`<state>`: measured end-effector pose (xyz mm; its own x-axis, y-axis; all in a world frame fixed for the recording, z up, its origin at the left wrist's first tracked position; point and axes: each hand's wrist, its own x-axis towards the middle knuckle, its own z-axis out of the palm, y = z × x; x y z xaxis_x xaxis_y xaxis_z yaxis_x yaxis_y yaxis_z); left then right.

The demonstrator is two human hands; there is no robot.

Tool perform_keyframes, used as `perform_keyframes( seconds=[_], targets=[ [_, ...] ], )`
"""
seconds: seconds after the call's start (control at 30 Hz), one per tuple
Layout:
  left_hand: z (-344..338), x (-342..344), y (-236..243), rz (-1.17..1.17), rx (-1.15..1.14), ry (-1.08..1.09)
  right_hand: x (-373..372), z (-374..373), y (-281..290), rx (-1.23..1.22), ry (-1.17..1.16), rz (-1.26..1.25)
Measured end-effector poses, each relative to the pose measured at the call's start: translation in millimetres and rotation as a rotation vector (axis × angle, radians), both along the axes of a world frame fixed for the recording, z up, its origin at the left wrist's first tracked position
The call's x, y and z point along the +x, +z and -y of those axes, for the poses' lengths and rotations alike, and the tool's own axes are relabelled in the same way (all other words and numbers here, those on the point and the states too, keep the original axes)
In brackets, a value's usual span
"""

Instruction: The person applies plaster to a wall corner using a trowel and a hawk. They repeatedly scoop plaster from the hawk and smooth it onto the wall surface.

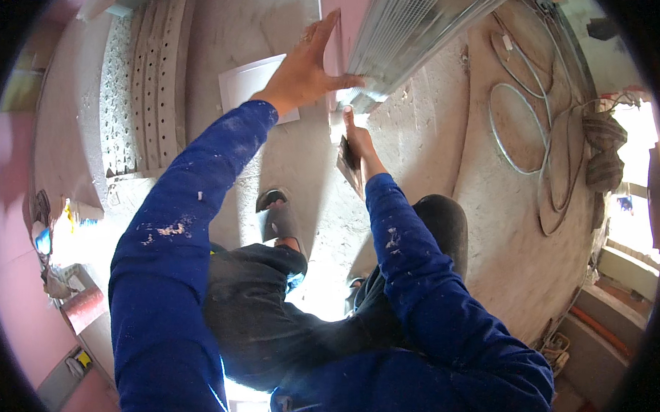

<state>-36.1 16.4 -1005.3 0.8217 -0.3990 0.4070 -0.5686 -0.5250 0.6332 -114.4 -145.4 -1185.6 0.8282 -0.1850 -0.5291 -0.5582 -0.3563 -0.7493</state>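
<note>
My left hand (303, 70) is at the top centre, its thumb and forefinger stretched wide apart against the edge of a pink board (349, 13). Its thumb points right, toward the lower end of a ridged, shiny grey piece (411, 40) that slants up to the right. Just below, my right hand (360, 141) is closed, thumb raised near the board's lower end. A flat, worn brownish tool (350, 170) sticks out under its fingers; its exact kind cannot be made out. Both blue sleeves carry white smears.
White sheet (231, 86) lies on the floor behind my left wrist. Perforated metal planks (148, 89) stand at the left. A looped cable (516, 127) and a striped bundle (605, 142) are at the right. My sandalled foot (276, 215) rests on the dusty concrete floor (506, 265).
</note>
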Motion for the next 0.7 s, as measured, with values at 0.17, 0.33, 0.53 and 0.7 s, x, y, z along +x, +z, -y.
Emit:
perform_keyframes(
  seconds=[0.17, 0.33, 0.53, 0.7],
  targets=[
    [-4, 6, 41, -0.097, -0.232, -0.125, -1, -1, -4, -0.019, -0.012, -0.092],
    [-4, 2, 35, -0.168, -0.141, -0.134, 4, 5, -15, 0.007, 0.029, -0.129],
    [-10, -3, -37, -0.312, 0.066, -0.086, 3, 15, -37, 0.011, 0.023, -0.125],
    [-5, 0, -91, -0.061, -0.057, -0.023, 0, 20, -42, 0.03, 0.003, -0.148]
  ],
)
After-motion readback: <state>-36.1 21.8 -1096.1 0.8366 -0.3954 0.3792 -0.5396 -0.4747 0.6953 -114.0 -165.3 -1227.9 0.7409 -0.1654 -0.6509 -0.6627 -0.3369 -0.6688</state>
